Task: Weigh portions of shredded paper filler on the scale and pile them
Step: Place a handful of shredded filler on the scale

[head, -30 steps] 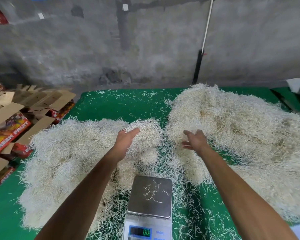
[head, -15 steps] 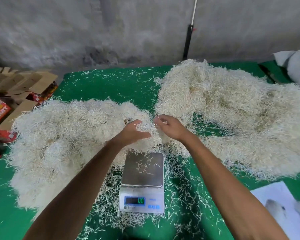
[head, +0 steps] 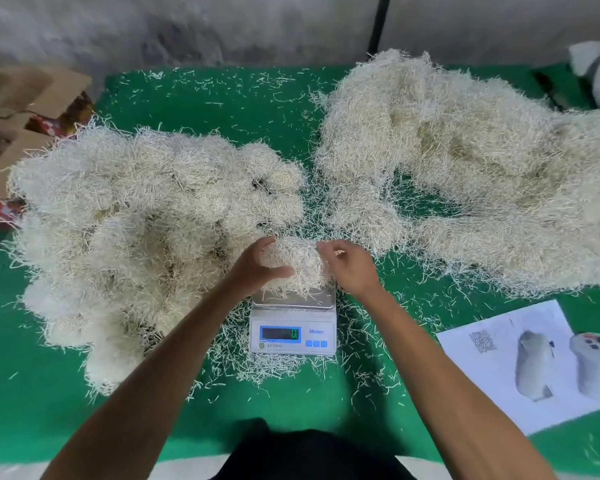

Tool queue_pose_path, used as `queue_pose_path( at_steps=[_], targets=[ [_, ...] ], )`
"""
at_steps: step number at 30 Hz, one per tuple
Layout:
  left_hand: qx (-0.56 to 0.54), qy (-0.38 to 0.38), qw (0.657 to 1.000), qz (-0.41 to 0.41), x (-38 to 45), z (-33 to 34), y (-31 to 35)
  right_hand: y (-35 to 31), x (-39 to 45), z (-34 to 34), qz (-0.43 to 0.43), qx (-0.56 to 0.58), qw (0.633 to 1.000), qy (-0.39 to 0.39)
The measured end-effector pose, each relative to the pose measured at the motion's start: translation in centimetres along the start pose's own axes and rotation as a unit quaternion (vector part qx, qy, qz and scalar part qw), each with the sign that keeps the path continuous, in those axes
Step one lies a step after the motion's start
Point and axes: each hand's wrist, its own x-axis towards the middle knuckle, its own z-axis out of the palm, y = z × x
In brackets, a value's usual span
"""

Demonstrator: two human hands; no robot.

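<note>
A small clump of shredded paper filler (head: pixel 297 265) sits on the steel platform of a digital kitchen scale (head: pixel 293 322), at the middle of a green surface (head: pixel 222 98). The left hand (head: pixel 257 265) holds the clump from its left side, fingers curled over the top of the wad and the thumb hooked across its front. The right hand (head: pixel 350 266) is at the clump's right edge, its fingers bent and drawn together in the strands; whether they truly pinch the paper or only touch it cannot be told. The scale's blue-lit display faces the person, and its reading is too blurred to make out. To the left of the scale lies a broad left pile (head: pixel 142 230) of lumpy, rounded wads of the same pale filler, reaching up beside the left forearm. To the right, across a narrow gap strewn with loose strands, spreads a larger, looser right pile (head: pixel 465 168). Stray shreds litter the green cover all around the scale's base. A printed sheet (head: pixel 534 362) with pictures of white objects and a square code lies flat near the right forearm. Open cardboard boxes (head: pixel 32 109) stand off the surface's left edge, against a grey wall.
</note>
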Motion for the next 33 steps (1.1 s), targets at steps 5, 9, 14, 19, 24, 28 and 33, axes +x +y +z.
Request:
queue_pose_path(
  at_steps=[5, 9, 14, 19, 24, 28, 33],
  targets=[
    [-0.116, 0.062, 0.990, 0.040, -1.1, -1.4, -0.9, 0.3, -0.9, -0.9, 0.063, 0.144, 0.979, 0.131],
    [-0.113, 0.077, 0.988, 0.073, -2.0, -1.4, -1.4, 0.4, -1.6, -0.4, 0.057, 0.119, 0.987, 0.095],
    [-0.139, 0.098, 0.983, 0.074, -2.1, -1.2, -1.8, 0.5, -2.0, 0.7, 0.043, 0.118, 0.988, 0.090],
    [-0.168, 0.114, 0.977, 0.062, -2.2, -1.5, -2.1, 0.5, -2.0, 0.7, 0.055, 0.139, 0.985, 0.087],
    [-0.166, 0.101, 0.979, 0.056, -2.2, -1.5, -2.3, 0.3, -1.8, 0.4, 0.071, 0.180, 0.977, 0.085],
    [-0.189, 0.105, 0.975, 0.042, -2.1, -1.4, -2.3, 0.3, -1.5, 0.4, 0.078, 0.196, 0.974, 0.079],
    [-0.176, 0.118, 0.977, 0.034, -1.3, -1.2, -2.1, 0.9, -1.0, 0.5, 0.086, 0.199, 0.973, 0.077]
  ],
)
